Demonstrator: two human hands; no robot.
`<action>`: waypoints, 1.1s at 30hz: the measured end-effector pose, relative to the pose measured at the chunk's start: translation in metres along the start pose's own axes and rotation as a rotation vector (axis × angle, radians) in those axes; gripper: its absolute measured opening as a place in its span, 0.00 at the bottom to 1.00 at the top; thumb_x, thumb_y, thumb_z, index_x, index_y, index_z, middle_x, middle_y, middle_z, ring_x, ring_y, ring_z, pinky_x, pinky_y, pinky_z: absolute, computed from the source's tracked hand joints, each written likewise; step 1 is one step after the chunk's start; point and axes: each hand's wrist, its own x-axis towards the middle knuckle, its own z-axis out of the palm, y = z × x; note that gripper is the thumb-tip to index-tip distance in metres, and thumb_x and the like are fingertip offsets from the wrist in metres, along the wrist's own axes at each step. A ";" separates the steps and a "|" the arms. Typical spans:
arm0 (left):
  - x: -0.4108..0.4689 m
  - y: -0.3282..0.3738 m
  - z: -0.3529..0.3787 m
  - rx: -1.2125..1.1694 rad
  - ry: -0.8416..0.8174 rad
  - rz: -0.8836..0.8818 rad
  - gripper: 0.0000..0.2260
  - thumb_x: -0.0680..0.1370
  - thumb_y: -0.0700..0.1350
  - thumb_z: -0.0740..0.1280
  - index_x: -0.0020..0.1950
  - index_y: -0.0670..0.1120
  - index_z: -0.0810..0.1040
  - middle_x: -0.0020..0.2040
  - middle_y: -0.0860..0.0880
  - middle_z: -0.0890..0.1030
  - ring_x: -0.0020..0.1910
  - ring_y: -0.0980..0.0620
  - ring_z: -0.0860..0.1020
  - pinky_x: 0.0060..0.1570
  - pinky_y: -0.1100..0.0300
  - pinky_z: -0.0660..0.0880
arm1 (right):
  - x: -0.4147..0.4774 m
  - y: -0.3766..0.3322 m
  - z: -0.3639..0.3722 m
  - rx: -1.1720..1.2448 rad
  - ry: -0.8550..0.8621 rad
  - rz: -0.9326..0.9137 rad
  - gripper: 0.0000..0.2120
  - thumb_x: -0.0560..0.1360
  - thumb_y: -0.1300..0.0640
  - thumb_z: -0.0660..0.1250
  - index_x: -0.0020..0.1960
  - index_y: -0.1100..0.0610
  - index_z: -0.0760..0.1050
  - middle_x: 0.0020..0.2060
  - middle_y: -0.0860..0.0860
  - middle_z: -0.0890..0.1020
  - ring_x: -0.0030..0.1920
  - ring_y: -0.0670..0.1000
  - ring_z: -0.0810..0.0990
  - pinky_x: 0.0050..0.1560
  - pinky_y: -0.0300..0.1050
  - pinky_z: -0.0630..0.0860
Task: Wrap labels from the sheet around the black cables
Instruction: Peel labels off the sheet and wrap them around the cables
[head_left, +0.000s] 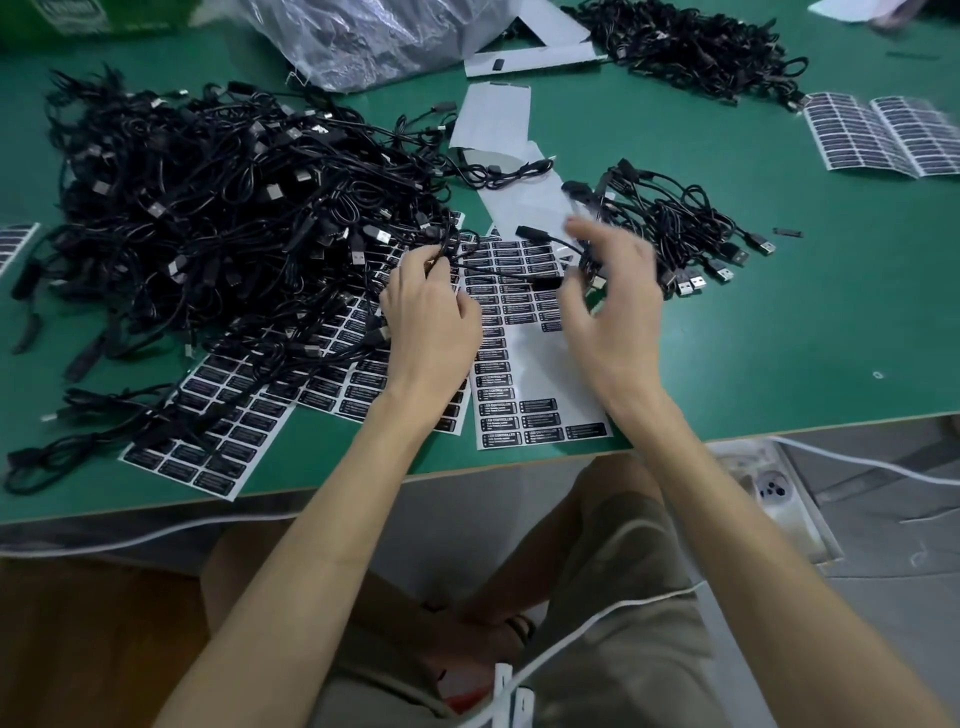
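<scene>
Cable heap (208, 208) left, overlapping label sheets (524, 358) (smaller bundle (675, 228) right, perhaps touching backing paper (524, 208)).

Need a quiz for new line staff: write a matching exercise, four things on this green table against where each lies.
Things: 1 big cable pile; 2 small cable bundle; 3 plastic bag; 4 folded label sheet.
Places: A far right edge of the table; B left of the left hand pinching a cable; C far side, middle; D just right of the right hand.
Pairs: 1-B, 2-D, 3-C, 4-A.
</scene>
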 end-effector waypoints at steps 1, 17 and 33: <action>-0.001 0.002 -0.002 -0.042 0.014 0.020 0.18 0.83 0.39 0.62 0.71 0.35 0.74 0.73 0.42 0.71 0.74 0.45 0.67 0.75 0.52 0.60 | -0.002 -0.001 0.002 0.010 -0.076 -0.031 0.17 0.79 0.66 0.63 0.67 0.59 0.77 0.60 0.46 0.79 0.61 0.51 0.77 0.63 0.45 0.75; -0.006 0.005 -0.010 -0.263 0.116 0.269 0.20 0.77 0.25 0.59 0.63 0.38 0.82 0.62 0.45 0.82 0.64 0.48 0.78 0.68 0.51 0.74 | -0.004 -0.004 0.010 -0.110 -0.413 0.003 0.22 0.82 0.53 0.65 0.74 0.52 0.64 0.64 0.47 0.80 0.65 0.47 0.76 0.64 0.48 0.76; -0.010 0.007 -0.010 -0.322 0.072 0.392 0.09 0.78 0.33 0.67 0.55 0.43 0.83 0.53 0.49 0.80 0.44 0.64 0.76 0.45 0.74 0.68 | 0.004 0.001 -0.005 0.237 -0.070 0.211 0.17 0.79 0.64 0.69 0.67 0.57 0.76 0.51 0.50 0.84 0.52 0.44 0.83 0.53 0.38 0.79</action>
